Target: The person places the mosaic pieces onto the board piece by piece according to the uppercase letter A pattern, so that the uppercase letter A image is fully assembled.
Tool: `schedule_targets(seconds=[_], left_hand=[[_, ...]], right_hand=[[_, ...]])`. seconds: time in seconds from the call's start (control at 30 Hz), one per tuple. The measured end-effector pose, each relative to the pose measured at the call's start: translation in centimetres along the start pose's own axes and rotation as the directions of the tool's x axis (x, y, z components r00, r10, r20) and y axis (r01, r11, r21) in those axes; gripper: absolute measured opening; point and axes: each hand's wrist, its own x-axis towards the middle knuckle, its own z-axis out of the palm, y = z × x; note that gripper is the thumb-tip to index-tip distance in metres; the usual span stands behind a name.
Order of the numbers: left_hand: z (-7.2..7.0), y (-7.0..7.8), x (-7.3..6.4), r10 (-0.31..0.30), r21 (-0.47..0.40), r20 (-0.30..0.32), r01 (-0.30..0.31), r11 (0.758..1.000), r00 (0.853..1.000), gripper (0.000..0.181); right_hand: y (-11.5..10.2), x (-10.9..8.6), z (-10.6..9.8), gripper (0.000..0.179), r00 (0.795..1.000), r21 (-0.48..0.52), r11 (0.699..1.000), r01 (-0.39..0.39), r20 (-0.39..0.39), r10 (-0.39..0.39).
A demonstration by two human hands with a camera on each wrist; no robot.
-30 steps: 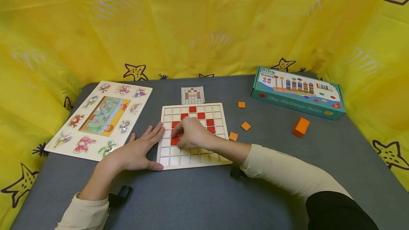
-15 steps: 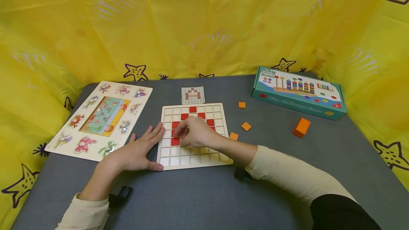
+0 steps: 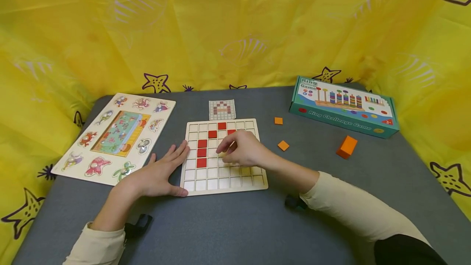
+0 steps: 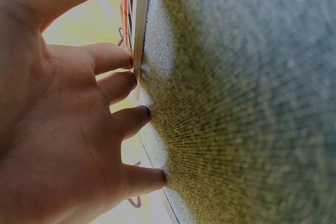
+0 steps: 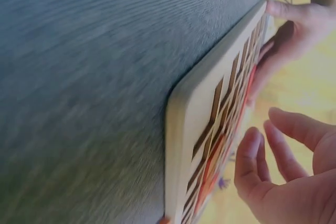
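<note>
A wooden grid board [image 3: 213,183] lies on the grey table, with several red tiles [image 3: 202,153] set in its squares. My left hand [image 3: 162,173] rests flat on the table, fingers straight and touching the board's left edge [image 4: 140,24]. My right hand [image 3: 241,148] hovers over the right middle of the board, fingers loosely bent and holding nothing. It hides some tiles beneath it. In the right wrist view the board [image 5: 194,108] runs edge-on, with my right hand [image 5: 283,182] just above it. A small pattern card [image 3: 222,109] lies behind the board.
Two loose orange tiles [image 3: 283,145] [image 3: 278,120] lie right of the board, and an orange block [image 3: 346,146] farther right. A green ring game box [image 3: 342,105] stands at the back right. An animal peg puzzle [image 3: 115,136] lies at the left. Yellow cloth walls surround the table.
My right hand has left the red tile in the board's left column and moved right, over the board's right middle. My left hand has not moved.
</note>
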Motion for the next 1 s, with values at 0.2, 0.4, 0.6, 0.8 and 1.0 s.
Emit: schedule_targets(seconds=[0.2, 0.4, 0.6, 0.8, 1.0], left_hand=[[0.0, 0.1, -0.1, 0.003, -0.007, -0.002, -0.003, 1.0, 1.0, 0.123], [0.1, 0.0, -0.1, -0.002, -0.01, -0.001, 0.002, 1.0, 1.0, 0.123], [0.1, 0.1, 0.0, -0.003, -0.011, 0.002, 0.003, 1.0, 1.0, 0.124], [0.0, 0.1, 0.0, -0.005, -0.011, 0.002, 0.005, 1.0, 1.0, 0.123], [0.0, 0.1, 0.0, -0.007, -0.014, 0.004, 0.007, 1.0, 1.0, 0.123]], right_hand=[[1.0, -1.2, -1.7, 0.016, 0.999, 0.007, 0.999, -0.034, -0.042, 0.034], [2.3, -2.4, -3.4, 0.021, 0.993, -0.002, 0.997, -0.074, -0.091, 0.073], [3.9, -3.8, -5.2, 0.025, 0.981, -0.048, 0.99, -0.13, -0.15, 0.121], [5.5, -5.1, -7.0, 0.029, 0.962, -0.086, 0.978, -0.189, -0.216, 0.167], [7.0, -6.3, -8.2, 0.033, 0.95, -0.107, 0.971, -0.213, -0.255, 0.181]])
